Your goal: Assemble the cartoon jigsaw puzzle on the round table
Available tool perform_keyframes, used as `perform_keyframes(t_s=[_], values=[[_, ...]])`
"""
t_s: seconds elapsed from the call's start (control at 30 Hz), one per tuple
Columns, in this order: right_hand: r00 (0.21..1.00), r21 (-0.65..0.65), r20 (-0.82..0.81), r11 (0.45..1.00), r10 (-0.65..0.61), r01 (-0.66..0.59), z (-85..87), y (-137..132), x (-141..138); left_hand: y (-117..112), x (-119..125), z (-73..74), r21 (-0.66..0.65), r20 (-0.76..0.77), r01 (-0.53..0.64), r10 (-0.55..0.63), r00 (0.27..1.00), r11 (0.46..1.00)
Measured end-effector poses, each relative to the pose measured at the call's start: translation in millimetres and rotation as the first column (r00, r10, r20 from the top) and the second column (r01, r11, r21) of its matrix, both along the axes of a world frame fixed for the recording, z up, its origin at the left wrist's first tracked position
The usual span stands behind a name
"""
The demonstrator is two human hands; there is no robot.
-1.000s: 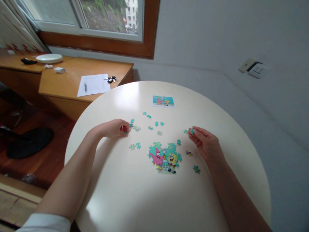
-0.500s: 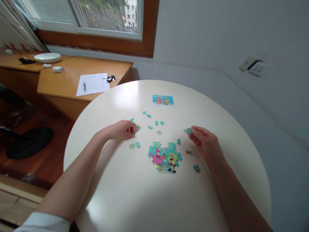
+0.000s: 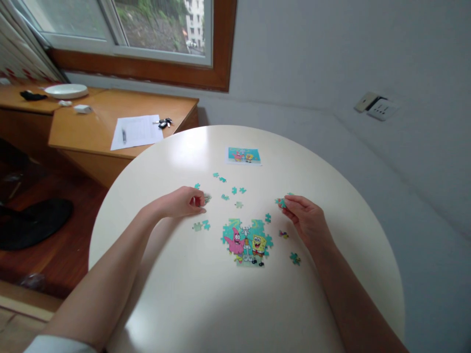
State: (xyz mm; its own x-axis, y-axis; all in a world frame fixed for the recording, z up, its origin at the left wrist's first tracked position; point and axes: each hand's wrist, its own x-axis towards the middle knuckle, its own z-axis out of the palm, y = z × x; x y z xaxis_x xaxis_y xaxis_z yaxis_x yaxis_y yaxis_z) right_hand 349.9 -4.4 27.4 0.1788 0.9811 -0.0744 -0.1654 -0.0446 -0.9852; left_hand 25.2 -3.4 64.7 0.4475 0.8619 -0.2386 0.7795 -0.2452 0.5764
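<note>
One bare hand, the left hand, is curving its thumb and fingers partly open beside thin, pale green jigsaw pieces; whether it is gripping one, I cannot tell. The right hand is pinching a small, flat teal jigsaw piece between thumb and fingers. Between the hands and nearer the person, a partly assembled, colourful cartoon jigsaw is lying on the round, glossy white worktop. Beyond both hands, a rectangular, mostly teal picture card is resting flat.

Looks like a home — curtain, wood-framed window, round table, wooden desk.
</note>
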Motion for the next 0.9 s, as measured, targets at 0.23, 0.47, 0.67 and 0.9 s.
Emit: perform_keyframes(t_s=[0.23, 0.47, 0.67, 0.9], values=[[0.992, 0.023, 0.128, 1.000, 0.004, -0.007, 3.3, -1.5, -1.8, 2.2, 2.8, -2.0, 0.061, -0.021, -0.085, 0.087, 0.996, 0.995], [0.973, 0.042, 0.225, 0.997, 0.052, -0.063, 9.6, -3.8, -6.5, 3.3, 3.8, -3.3, 0.085, -0.017, -0.117, 0.118, 0.993, 0.990], [0.961, 0.044, 0.227, 0.984, 0.158, -0.173, 13.5, -6.9, -11.1, 3.2, 5.3, -2.4, 0.115, 0.004, -0.128, 0.128, 0.992, 0.985], [0.952, 0.067, 0.243, 0.976, 0.185, -0.207, 11.2, -7.0, -11.4, 2.9, 6.7, -2.4, 0.125, 0.004, -0.140, 0.140, 0.990, 0.982]])
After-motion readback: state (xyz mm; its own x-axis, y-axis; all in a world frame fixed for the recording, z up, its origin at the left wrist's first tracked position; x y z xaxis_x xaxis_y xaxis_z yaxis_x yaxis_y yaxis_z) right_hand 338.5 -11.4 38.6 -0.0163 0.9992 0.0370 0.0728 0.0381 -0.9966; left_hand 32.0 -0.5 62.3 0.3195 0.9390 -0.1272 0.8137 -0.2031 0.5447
